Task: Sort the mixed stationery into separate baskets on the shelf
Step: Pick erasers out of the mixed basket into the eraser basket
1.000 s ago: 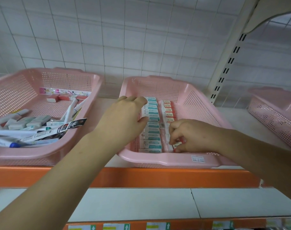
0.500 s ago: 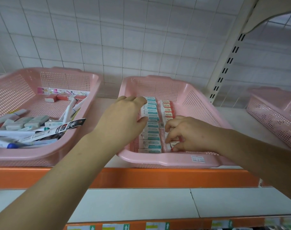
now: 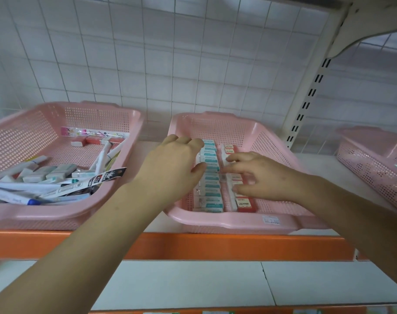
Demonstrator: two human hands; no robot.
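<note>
left hand (image 3: 170, 166) rests loosely on teal erasers (image 3: 212, 191); right hand (image 3: 261, 175), fingers spread, should gently square red erasers (image 3: 246, 203).

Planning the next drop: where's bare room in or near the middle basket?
Free: middle basket floor between red row and its right wall; left basket floor behind the pen pile; shelf between middle and right basket. Crowded: teal row and red row, under left hand and right hand; left basket's front.
</note>
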